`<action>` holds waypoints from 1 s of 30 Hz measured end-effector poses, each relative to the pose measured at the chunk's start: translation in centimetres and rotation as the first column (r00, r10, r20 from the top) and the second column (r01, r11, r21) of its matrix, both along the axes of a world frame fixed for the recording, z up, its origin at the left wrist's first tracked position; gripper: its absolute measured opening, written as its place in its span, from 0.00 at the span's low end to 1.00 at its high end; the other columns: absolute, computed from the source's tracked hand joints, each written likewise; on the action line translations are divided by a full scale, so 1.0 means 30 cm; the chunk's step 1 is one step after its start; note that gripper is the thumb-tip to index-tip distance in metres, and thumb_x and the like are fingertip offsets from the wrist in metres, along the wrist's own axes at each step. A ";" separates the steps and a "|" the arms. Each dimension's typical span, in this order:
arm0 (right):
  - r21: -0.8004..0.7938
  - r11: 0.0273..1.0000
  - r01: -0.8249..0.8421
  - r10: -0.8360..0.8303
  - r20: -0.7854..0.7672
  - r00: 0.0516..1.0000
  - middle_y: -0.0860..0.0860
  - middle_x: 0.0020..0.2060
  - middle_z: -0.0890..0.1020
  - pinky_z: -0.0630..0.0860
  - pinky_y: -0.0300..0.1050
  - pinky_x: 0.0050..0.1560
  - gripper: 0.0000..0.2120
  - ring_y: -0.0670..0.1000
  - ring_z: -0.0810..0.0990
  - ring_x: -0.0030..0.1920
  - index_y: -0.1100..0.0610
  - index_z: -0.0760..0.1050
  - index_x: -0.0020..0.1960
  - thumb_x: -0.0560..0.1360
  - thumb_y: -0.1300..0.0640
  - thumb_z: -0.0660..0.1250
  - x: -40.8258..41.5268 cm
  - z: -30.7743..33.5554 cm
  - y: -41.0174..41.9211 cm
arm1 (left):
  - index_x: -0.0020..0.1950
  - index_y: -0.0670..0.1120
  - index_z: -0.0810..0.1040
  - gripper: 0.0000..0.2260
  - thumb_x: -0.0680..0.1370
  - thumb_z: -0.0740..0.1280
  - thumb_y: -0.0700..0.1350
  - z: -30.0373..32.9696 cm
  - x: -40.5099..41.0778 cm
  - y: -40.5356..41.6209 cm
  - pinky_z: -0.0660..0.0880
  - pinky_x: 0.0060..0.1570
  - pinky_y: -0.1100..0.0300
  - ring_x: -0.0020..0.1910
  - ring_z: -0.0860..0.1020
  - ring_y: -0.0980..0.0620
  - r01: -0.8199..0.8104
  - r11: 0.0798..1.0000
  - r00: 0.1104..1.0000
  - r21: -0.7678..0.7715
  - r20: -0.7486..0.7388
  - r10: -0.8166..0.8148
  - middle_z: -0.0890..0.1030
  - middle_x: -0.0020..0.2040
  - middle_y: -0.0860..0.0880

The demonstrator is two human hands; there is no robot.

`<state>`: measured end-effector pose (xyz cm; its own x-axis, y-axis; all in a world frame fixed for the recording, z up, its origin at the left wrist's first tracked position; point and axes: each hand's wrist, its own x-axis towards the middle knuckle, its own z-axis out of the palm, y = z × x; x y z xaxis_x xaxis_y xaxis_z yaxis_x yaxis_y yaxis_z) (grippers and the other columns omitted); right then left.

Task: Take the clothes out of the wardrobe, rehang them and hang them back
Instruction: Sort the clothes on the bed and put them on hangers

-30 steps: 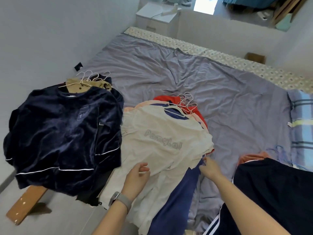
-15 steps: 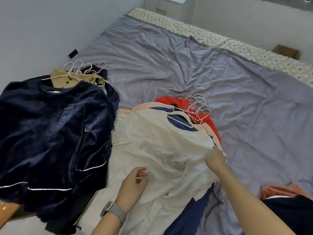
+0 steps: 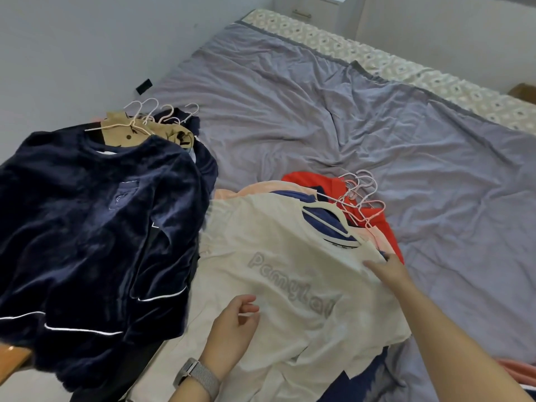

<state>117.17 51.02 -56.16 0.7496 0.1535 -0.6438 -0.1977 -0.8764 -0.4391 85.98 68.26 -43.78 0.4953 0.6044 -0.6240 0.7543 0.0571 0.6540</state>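
Grey bed sheet [image 3: 333,97] carries the cream T-shirt [image 3: 275,271], at six o'clock, on its hanger [image 3: 327,216]. Right hand [image 3: 387,271] touches its shoulder, grip unclear; left hand [image 3: 232,332] hovers loosely curled. Rehanging seemingly underway; next, free the hanger.

A bed [image 3: 333,117] carries everything, covered by a wrinkled grey-lilac sheet [image 3: 435,198]. Along its far edge runs a strip of patterned mattress [image 3: 406,68]. At the left side of the sheet lies a pile of dark clothes [image 3: 87,227] on hangers, a navy velvet top uppermost with a tan garment [image 3: 124,134] under its collar, hooks pointing to the wall. Just beside it, in the middle, lies a second pile [image 3: 290,285], a cream shirt on top, with peach, navy and red [image 3: 377,224] layers showing beneath. At the lower right edge a pink cloth [image 3: 519,369] lies on the sheet.
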 end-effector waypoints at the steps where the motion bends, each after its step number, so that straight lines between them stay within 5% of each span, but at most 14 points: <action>1: 0.030 0.999 -0.026 0.026 -0.017 1.000 0.53 0.52 0.81 0.76 0.49 0.50 0.25 0.56 0.79 0.50 0.51 0.74 0.64 0.69 0.45 0.72 -0.001 0.012 0.016 | 0.55 0.56 0.72 0.11 0.77 0.66 0.42 0.001 0.003 0.005 0.70 0.43 0.74 0.45 0.78 0.60 -0.006 1.000 1.000 -0.002 0.001 0.006 0.80 0.50 0.57; 7: 0.014 0.996 -0.085 0.082 0.142 0.986 0.55 0.45 0.78 0.68 0.46 0.45 0.22 0.56 0.73 0.45 0.57 0.78 0.59 0.76 0.41 0.63 -0.063 0.132 0.119 | 0.57 0.55 0.73 0.11 0.77 0.65 0.42 0.033 0.001 0.019 0.69 0.41 0.76 0.45 0.78 0.61 -0.024 0.999 0.999 0.022 0.024 0.024 0.79 0.50 0.58; 11: -0.022 0.997 -0.077 0.080 0.303 0.950 0.56 0.34 0.76 0.69 0.48 0.39 0.26 0.58 0.72 0.38 0.61 0.79 0.41 0.76 0.38 0.61 -0.151 0.311 0.121 | 0.56 0.55 0.73 0.11 0.77 0.66 0.41 0.079 -0.041 0.026 0.71 0.44 0.75 0.46 0.78 0.61 -0.031 0.998 0.998 0.051 0.054 0.028 0.80 0.50 0.57; 14: 0.083 0.996 -0.045 0.018 0.295 0.955 0.50 0.22 0.68 0.64 0.47 0.31 0.28 0.54 0.68 0.28 0.56 0.65 0.25 0.73 0.38 0.66 -0.251 0.466 0.018 | 0.56 0.55 0.74 0.11 0.78 0.65 0.41 0.136 -0.094 0.046 0.73 0.47 0.72 0.48 0.78 0.60 -0.048 0.995 0.993 0.087 0.115 0.038 0.80 0.52 0.55; 16: 0.162 0.986 -0.031 -0.012 0.254 0.967 0.45 0.19 0.59 0.55 0.44 0.28 0.31 0.47 0.58 0.23 0.54 0.56 0.25 0.70 0.37 0.69 -0.338 0.565 -0.066 | 0.55 0.59 0.73 0.11 0.79 0.62 0.42 0.184 -0.121 0.068 0.74 0.49 0.69 0.49 0.79 0.60 -0.055 0.988 0.986 0.147 0.164 0.030 0.80 0.52 0.56; 19: 0.243 0.970 -0.021 -0.031 0.208 0.978 0.44 0.21 0.56 0.51 0.37 0.24 0.29 0.46 0.55 0.22 0.54 0.56 0.27 0.72 0.47 0.72 -0.463 0.680 -0.194 | 0.61 0.58 0.72 0.12 0.82 0.56 0.44 0.273 -0.129 0.080 0.74 0.58 0.57 0.52 0.77 0.64 -0.080 0.971 0.963 0.227 0.268 0.017 0.78 0.56 0.61; 21: 0.323 0.946 -0.012 -0.050 0.184 0.982 0.47 0.24 0.56 0.49 0.37 0.25 0.28 0.45 0.53 0.25 0.53 0.55 0.27 0.72 0.49 0.73 -0.541 0.769 -0.260 | 0.66 0.58 0.68 0.14 0.82 0.56 0.45 0.343 -0.127 0.079 0.69 0.62 0.61 0.61 0.72 0.64 -0.052 0.935 0.945 0.352 0.321 -0.068 0.72 0.62 0.66; 25: 0.339 0.940 0.036 -0.103 0.183 0.978 0.49 0.26 0.58 0.50 0.42 0.29 0.36 0.47 0.56 0.28 0.57 0.60 0.26 0.53 0.25 0.69 -0.681 0.970 -0.357 | 0.71 0.63 0.61 0.22 0.76 0.54 0.58 0.454 -0.154 0.081 0.55 0.67 0.54 0.72 0.56 0.62 0.205 0.732 0.893 0.650 0.182 -0.412 0.62 0.72 0.61; 27: 0.347 0.937 0.047 -0.127 0.211 0.969 0.50 0.26 0.59 0.51 0.43 0.30 0.40 0.48 0.57 0.29 0.62 0.60 0.26 0.52 0.23 0.68 -0.753 1.043 -0.388 | 0.63 0.67 0.69 0.16 0.76 0.52 0.61 0.499 -0.176 0.052 0.57 0.68 0.48 0.70 0.60 0.63 0.320 0.727 0.841 0.608 0.172 -0.513 0.70 0.64 0.65; 30: 0.377 0.926 -0.004 -0.102 0.261 0.960 0.48 0.25 0.58 0.51 0.44 0.30 0.32 0.48 0.56 0.29 0.54 0.57 0.25 0.63 0.34 0.72 -0.893 1.133 -0.389 | 0.52 0.63 0.73 0.11 0.75 0.55 0.62 0.551 -0.240 -0.064 0.61 0.61 0.48 0.58 0.70 0.61 0.335 0.727 0.810 0.600 0.211 -0.548 0.73 0.53 0.65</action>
<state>90.36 39.37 -22.17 0.8991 0.2996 -0.3191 -0.0632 -0.6325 -0.7720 78.77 66.35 -27.26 0.9042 0.4269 -0.0145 0.3147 -0.6428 0.6984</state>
